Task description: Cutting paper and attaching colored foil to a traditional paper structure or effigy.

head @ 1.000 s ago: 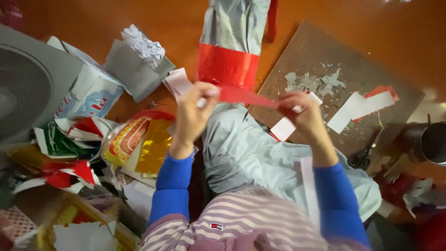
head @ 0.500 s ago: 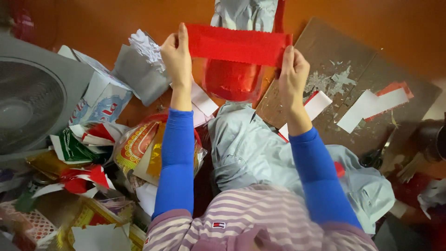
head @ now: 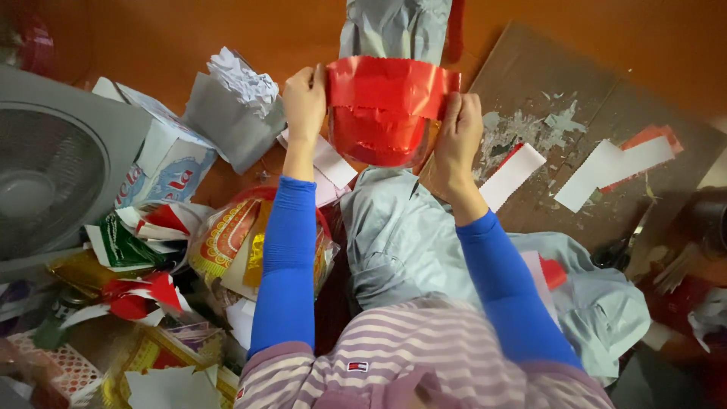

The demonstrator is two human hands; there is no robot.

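Pinching a shiny red strip [head: 390,85] at its 2 ends, the left hand [head: 304,102] and the right hand [head: 457,135] stretch it flat across the top of a red foil-wrapped bowl shape [head: 376,136] (its surface is crinkled and glossy). Fingers of both hands are closed on the strip's edges, thumbs toward the person. The strip sits against the rounded form, which rests above the person's grey-clad knees [head: 401,242], with a grey wrapped bundle [head: 394,29] just beyond it. To the right lies a brown cardboard sheet [head: 606,98] bearing white paper strips [head: 606,170] and glue scraps. To the left are a grey box stuffed with white crumpled paper [head: 235,106], a carton [head: 163,163], a grey fan [head: 53,174], and a heap of coloured wrappers [head: 144,257].
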